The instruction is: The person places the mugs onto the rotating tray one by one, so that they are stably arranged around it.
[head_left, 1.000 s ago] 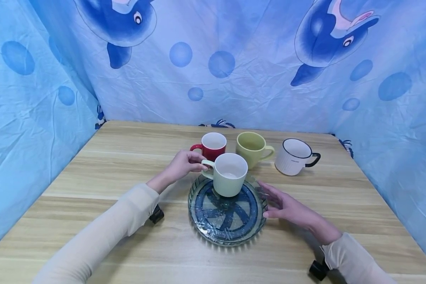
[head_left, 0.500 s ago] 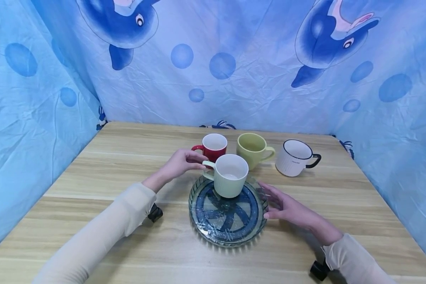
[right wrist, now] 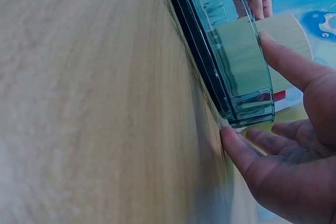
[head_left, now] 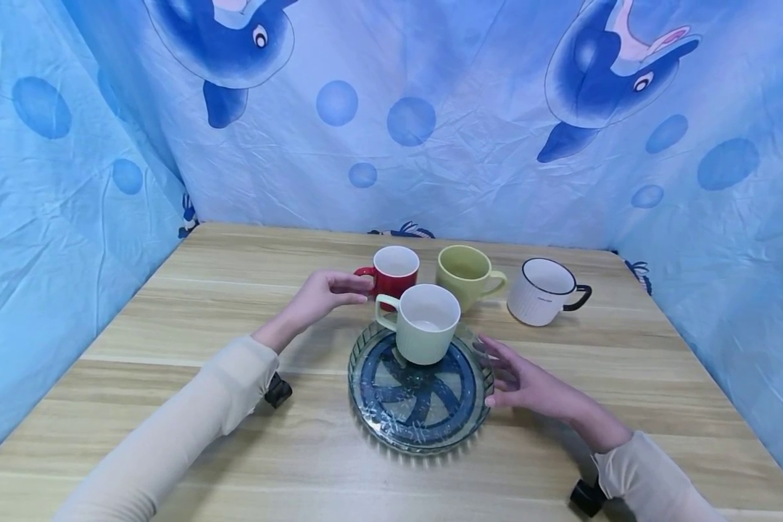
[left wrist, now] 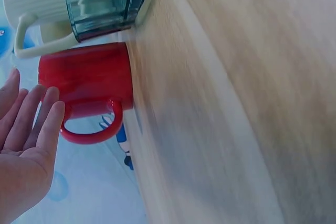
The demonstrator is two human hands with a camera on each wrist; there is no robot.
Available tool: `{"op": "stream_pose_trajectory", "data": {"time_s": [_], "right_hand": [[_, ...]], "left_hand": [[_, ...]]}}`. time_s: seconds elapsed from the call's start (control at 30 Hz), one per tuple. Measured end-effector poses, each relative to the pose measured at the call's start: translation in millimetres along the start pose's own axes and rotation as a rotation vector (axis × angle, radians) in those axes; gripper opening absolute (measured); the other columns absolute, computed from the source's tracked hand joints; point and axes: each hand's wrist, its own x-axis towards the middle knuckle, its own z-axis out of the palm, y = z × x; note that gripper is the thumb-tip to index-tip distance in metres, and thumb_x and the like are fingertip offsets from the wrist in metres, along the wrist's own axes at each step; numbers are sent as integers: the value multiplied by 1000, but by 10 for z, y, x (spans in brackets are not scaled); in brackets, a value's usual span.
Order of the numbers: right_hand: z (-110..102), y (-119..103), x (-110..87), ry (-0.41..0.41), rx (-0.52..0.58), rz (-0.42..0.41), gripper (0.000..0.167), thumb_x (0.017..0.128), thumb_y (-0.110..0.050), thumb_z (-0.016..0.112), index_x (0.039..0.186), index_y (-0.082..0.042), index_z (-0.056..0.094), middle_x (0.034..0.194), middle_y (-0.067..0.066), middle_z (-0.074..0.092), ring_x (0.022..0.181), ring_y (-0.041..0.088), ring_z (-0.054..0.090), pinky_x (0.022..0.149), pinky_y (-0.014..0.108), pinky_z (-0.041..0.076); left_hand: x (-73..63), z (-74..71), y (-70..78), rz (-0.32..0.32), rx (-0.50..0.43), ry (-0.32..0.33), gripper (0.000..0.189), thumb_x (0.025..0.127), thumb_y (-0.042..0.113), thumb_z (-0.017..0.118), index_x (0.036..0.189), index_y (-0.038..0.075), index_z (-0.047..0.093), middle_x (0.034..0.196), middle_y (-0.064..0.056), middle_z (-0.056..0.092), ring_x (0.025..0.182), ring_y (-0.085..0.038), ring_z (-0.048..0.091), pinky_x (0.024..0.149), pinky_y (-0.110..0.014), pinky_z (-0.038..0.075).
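A pale green mug [head_left: 424,337] stands upright in a round clear glass dish [head_left: 391,428] with a dark blue pinwheel pattern, toward its far side. Left of the mug's handle, my left hand [head_left: 316,293] hovers with relaxed fingers and holds nothing. In the left wrist view its fingertips overlap the red mug [left wrist: 89,74], and the green handle [left wrist: 44,45] is just above them. My right hand [head_left: 528,384] touches the right side of the dish, its thumb [right wrist: 286,59] at the glass rim and the other fingers spread loosely along the outer wall.
Behind the dish, a yellow-green mug [head_left: 462,286] stands beside the red one. Farther right is a white mug [head_left: 536,303] with a black rim and handle. The wooden table [head_left: 202,304] ends at a blue dolphin-print curtain [head_left: 470,188] around the back and sides.
My left hand has let go of the pale green mug's handle and drawn back to the left. The mug stays in the dish, and my right hand keeps its place.
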Motion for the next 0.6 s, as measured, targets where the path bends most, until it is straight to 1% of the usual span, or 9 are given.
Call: {"op": "stream_pose_trajectory", "data": {"time_s": [0.2,0.37,0.47,0.6], "right_hand": [[21,-19,-6,-6,-49,-6,99,85,-16,73,155,-1,5,160,26,13,143,49,21,113,57,29],[35,-38,-19,7,-69,-6,98,85,-16,73,155,-2,5,160,26,12,144,49,19,114,59,28],[43,-52,-31,15,-80,3,100,85,-18,74,155,-2,4,160,26,10,143,50,19,114,59,28],[55,-65,-42,21,-105,3,101,84,-20,74,155,-3,4,160,26,10,142,51,21,113,59,29]], "left_hand": [[48,-58,-39,-8,-16,32,35,88,7,69,122,0,65,123,-21,65,113,-27,65,95,-31,56],[107,-87,-52,3,-38,55,35,89,8,67,124,2,64,127,-18,64,117,-27,63,103,-37,51],[142,-101,-58,6,-50,86,35,90,9,67,125,3,64,128,-15,65,119,-27,62,106,-39,49],[182,-112,-58,15,-50,129,35,91,11,67,125,3,64,127,-15,66,121,-25,61,105,-39,49]]}}
